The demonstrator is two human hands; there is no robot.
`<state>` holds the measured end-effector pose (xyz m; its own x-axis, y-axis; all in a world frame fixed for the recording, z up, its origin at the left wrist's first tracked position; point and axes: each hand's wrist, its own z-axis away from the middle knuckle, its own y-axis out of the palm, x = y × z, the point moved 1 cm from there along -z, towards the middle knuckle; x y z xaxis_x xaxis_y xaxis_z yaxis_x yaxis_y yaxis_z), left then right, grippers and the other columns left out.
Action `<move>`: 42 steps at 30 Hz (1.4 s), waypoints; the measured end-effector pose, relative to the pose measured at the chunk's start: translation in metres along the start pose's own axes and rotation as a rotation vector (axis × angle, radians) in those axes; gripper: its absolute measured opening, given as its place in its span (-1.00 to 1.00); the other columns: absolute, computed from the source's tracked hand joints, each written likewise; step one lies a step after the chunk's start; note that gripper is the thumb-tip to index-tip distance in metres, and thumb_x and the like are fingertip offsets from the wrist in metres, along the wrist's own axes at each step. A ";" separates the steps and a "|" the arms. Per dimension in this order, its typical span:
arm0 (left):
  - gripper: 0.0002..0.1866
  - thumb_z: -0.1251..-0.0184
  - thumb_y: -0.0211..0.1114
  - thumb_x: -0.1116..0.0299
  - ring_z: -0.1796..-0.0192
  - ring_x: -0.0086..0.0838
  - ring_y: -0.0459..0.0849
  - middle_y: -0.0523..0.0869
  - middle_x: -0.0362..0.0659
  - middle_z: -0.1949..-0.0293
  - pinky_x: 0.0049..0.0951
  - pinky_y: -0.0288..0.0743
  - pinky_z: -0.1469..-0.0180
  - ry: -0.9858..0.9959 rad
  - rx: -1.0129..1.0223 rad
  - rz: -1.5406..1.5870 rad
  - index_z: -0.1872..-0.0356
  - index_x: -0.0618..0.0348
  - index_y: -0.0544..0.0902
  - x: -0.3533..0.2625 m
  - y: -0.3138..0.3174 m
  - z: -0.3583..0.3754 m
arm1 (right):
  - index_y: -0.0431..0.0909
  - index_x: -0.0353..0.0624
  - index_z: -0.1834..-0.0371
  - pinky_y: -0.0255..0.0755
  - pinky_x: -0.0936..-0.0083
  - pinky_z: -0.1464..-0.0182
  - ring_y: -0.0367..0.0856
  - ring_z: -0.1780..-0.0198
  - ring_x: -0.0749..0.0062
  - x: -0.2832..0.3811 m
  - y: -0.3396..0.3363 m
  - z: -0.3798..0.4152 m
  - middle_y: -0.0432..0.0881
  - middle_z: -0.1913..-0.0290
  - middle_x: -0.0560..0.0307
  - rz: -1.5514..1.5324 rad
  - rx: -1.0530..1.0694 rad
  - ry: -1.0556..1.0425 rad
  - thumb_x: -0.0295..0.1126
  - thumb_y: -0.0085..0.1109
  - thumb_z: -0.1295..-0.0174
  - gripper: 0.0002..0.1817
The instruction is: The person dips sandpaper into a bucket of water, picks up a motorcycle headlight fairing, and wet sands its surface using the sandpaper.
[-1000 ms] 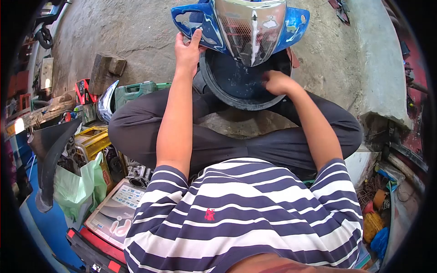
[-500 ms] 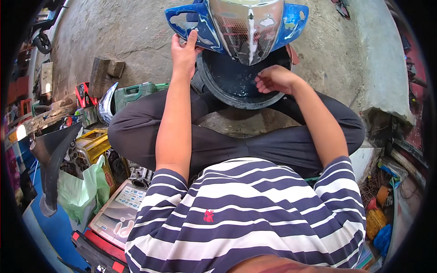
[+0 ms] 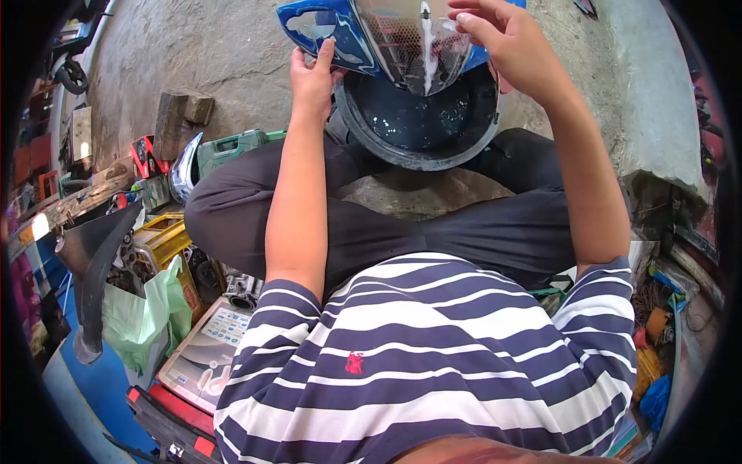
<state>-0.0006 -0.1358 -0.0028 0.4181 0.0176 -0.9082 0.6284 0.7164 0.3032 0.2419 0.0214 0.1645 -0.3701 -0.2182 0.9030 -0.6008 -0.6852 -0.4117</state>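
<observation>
A blue motorcycle front fairing [image 3: 398, 46], with a brown-grey middle panel and whitish patches, is held over a black bucket [image 3: 418, 164] at the top of the view. The top of the fairing is cut off by the frame. My left hand [image 3: 312, 87] grips its left wing, thumb on the front face and fingers partly behind the edge. My right hand [image 3: 510, 42] is over the right side of the panel with its fingers bent together. Anything under those fingertips is too small or hidden to tell. Dark water [image 3: 413, 124] with bubbles lies in the bucket.
My crossed legs [image 3: 239, 205] flank the bucket. On the left are wooden blocks [image 3: 182, 108], a green case [image 3: 232, 148], a yellow crate [image 3: 164, 236] and a light green plastic bag [image 3: 154, 313]. A concrete ledge [image 3: 657, 100] runs along the right.
My right hand has risen from the bucket to the right side of the fairing. The fairing and bucket appear slightly higher in the view, and my left hand keeps its grip.
</observation>
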 end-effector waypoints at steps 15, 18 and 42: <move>-0.50 -0.46 0.53 0.05 0.03 -0.36 0.83 0.83 -0.05 -0.01 -0.31 0.80 -0.09 -0.339 0.218 -0.574 -0.11 0.30 0.67 -0.068 -0.033 -0.052 | 0.62 -0.19 -0.36 0.53 0.46 -0.21 0.67 -0.11 0.49 0.027 -0.103 0.102 0.75 -0.11 0.14 0.139 0.099 0.050 -0.15 0.21 -0.55 -0.55; -0.46 -0.48 0.50 0.00 0.10 -0.35 0.84 0.82 -0.04 0.05 -0.33 0.81 -0.04 -0.292 0.170 -0.668 -0.08 0.37 0.68 -0.073 -0.027 -0.052 | 0.60 -0.25 -0.34 0.54 0.44 -0.20 0.69 -0.10 0.44 0.041 -0.110 0.097 0.76 -0.10 0.06 0.237 0.215 -0.058 -0.22 0.21 -0.56 -0.57; -0.81 -0.57 0.24 0.33 0.16 -0.30 0.82 0.71 -0.12 0.04 -0.23 0.82 0.10 -0.273 0.338 -0.563 -0.06 0.08 0.49 -0.137 0.020 -0.039 | 0.50 0.04 -0.53 0.44 0.06 -0.44 0.64 -0.40 0.06 -0.068 -0.090 -0.054 0.70 -0.32 -0.13 0.498 -0.206 -0.278 0.20 0.48 -0.24 -0.15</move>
<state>-0.0706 -0.0969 0.1164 0.0918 -0.4985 -0.8620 0.9478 0.3093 -0.0780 0.2823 0.1353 0.1337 -0.4597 -0.6705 0.5824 -0.5378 -0.3117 -0.7833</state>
